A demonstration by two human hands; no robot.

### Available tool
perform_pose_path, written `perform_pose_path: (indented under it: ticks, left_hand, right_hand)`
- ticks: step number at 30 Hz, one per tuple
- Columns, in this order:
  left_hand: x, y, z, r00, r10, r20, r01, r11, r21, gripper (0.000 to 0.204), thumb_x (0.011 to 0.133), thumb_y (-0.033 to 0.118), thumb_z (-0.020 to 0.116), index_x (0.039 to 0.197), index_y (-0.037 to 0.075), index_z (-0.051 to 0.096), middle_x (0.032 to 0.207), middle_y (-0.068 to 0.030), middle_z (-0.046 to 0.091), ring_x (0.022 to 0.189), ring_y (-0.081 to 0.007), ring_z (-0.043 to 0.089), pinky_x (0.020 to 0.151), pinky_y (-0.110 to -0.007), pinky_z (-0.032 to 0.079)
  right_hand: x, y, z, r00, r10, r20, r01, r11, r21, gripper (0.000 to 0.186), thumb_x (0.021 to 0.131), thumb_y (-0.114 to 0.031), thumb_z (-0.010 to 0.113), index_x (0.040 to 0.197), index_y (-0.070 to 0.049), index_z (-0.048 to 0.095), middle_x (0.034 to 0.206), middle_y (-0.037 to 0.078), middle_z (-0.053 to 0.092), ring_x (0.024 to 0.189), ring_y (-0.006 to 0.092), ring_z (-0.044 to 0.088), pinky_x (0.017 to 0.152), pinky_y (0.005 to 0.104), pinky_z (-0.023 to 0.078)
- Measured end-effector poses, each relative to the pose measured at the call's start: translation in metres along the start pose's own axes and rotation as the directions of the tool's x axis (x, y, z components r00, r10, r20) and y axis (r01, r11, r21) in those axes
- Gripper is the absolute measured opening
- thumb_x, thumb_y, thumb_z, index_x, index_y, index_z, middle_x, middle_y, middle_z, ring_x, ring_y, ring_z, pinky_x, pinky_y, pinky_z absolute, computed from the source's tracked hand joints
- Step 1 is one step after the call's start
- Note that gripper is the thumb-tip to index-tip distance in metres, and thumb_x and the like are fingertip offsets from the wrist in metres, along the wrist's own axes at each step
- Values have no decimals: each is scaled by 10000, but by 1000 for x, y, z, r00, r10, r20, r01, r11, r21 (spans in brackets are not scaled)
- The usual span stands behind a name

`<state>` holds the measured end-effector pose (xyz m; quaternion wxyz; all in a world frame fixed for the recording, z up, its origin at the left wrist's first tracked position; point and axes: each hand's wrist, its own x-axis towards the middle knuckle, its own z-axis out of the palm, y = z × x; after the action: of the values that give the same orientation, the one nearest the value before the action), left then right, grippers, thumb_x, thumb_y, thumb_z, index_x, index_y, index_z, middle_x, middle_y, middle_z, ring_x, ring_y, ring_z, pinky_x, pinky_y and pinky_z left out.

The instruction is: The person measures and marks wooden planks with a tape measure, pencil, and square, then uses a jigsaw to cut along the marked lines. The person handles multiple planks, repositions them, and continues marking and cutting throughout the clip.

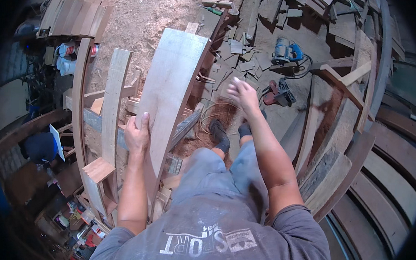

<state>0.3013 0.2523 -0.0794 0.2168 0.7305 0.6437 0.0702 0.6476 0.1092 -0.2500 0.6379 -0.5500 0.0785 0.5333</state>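
A long, wide pale board (175, 75) lies lengthwise at my left, angled up and away from me. My left hand (137, 134) grips its left edge, thumb along the near face. My right hand (241, 91) is raised to the right of the board, apart from it, with bent fingers smeared by motion; whether it holds anything is unclear. Narrower planks (116, 76) stand left of the board on wooden supports. Beyond the board's far end lie a green-handled screwdriver (214, 11) and a hammer-like tool (218, 3).
A blue power tool (282, 52) and a dark red one (274, 93) sit on the floor at right, among wood offcuts (247, 65), a cord and sawdust. Stacked timbers (334, 171) line the right side. Paint buckets (66, 64) and plank stacks (72, 17) are at back left. My feet (219, 133) are below.
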Motion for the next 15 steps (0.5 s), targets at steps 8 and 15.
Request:
perform_pose_path:
  ticks: [8, 15]
  left_hand:
    - [-1, -28, -4, 999, -30, 22, 32, 995, -95, 664, 1055, 631, 646, 1169, -20, 720, 1053, -146, 763, 998, -223, 700, 894, -396, 539]
    - [-9, -37, -16, 995, -90, 50, 100, 964, -246, 880, 1028, 742, 599, 1403, -53, 627, 1260, -104, 725, 1150, -179, 678, 1016, -351, 530]
  right_hand:
    - [193, 152, -264, 943, -191, -272, -185, 378, -907, 471, 1018, -485, 684, 1039, -41, 841, 1045, 220, 810, 1027, 414, 773, 961, 484, 575]
    - [329, 142, -301, 937, -348, 1, 55, 145, -988, 343, 1062, -256, 584, 1224, -10, 759, 1220, 290, 744, 1190, 482, 696, 1030, 518, 552]
